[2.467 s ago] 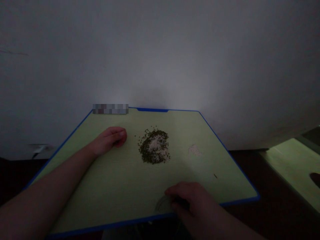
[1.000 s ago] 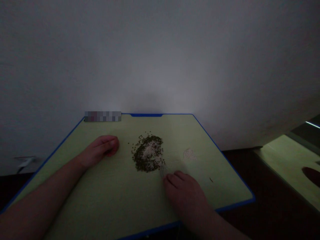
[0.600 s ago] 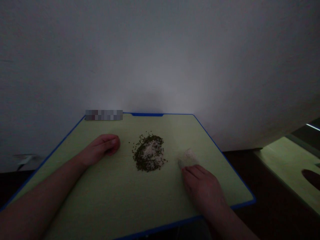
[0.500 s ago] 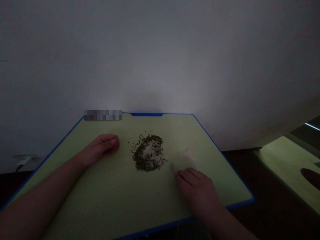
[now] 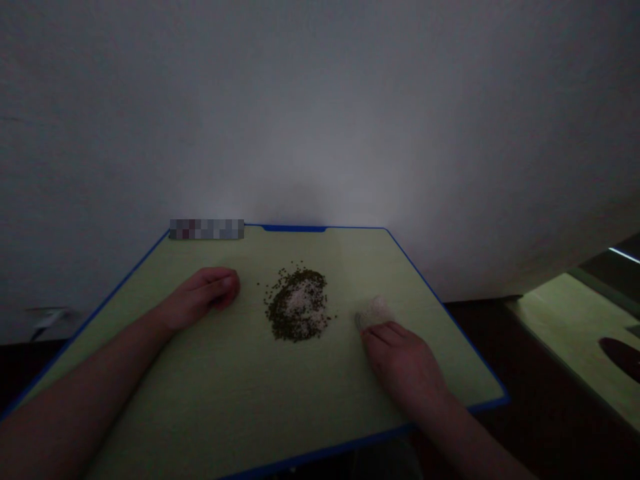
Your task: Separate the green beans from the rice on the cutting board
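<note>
A heap of small green beans mixed with pale grains [image 5: 299,304] lies in the middle of a light green desk with a blue rim [image 5: 225,393]. To its right is a small separate heap of pale grains [image 5: 379,309]. My right hand [image 5: 403,363] rests palm down just in front of that small heap, fingers bent and held together, tips touching its near edge; a small pale thing shows at the fingertips, too dim to name. My left hand [image 5: 206,293] lies on the desk left of the mixed heap, curled loosely, nothing visible in it.
A plain wall rises directly behind the desk. A blurred-out strip [image 5: 207,229] sits at the back left edge. A second green desk [image 5: 570,320] stands to the right across a dark gap, with a dark shape [image 5: 620,348] on it. The light is very dim.
My right hand came up from the near edge to the mixed heap, then swung right to the small pale heap, back a little, and right again. The left hand has stayed put.
</note>
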### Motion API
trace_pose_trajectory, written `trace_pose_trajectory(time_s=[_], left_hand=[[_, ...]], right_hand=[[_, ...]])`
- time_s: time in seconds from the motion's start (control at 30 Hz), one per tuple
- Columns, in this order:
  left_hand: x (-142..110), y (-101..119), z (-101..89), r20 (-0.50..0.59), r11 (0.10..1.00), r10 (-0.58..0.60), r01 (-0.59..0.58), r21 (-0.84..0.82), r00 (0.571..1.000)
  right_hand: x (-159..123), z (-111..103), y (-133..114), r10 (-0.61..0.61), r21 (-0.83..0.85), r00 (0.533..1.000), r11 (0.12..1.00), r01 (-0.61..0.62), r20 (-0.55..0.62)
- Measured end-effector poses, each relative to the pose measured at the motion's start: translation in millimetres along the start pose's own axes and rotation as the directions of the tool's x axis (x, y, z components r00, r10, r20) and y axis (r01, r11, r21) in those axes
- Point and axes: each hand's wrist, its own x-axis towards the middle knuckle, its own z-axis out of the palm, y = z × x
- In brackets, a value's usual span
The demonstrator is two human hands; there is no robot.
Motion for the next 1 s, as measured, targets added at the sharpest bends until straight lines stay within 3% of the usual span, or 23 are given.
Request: trace_pose_trajectory(time_s=[0.13,0.23,0.37,0.63,0.77,0.87,1.0], left_hand=[[0.0,-2.6,-0.5,-0.011,1.000,0.014,-0.014,0.000,1.000],[0.7,-2.9,-1.4,-0.003,0.999,0.023,-0.023,0.041,1.000],[1.1,0.1,-0.4,-0.002,0.999,0.016,-0.016,0.046,1.000],[0.8,3.8,2.6,-0.016,0.999,0.020,-0.019,0.029,1.000],[1.1,5.5,3.6,-0.019,1.000,0.014,-0.014,0.021,1.000],[0.8,4.7,3.1,-0.020,1.000,0.025,-0.024,0.008,1.000],[0.8,-0.6,-0.1,-0.003,1.000,0.024,-0.024,0.017,1.000]], right_hand=[[0.1,-6.8,-0.6,-0.036,0.071,0.995,0.997,0.043,-0.095],[5.2,-10.6,-16.6,-0.139,0.109,0.989,0.983,0.144,-0.056],[13.4,-9.0,-32.3,-0.191,0.098,0.981,0.977,0.187,0.031],[8.0,-1.5,-3.8,-0.044,0.010,0.998,0.999,0.043,0.048],[6.0,-5.2,9.9,0.004,0.026,0.999,1.000,-0.003,-0.042],[12.4,-11.3,13.8,0.023,0.148,0.994,0.989,-0.007,-0.109],[24.9,-15.5,11.7,0.083,0.386,0.994,0.921,-0.049,-0.072]])
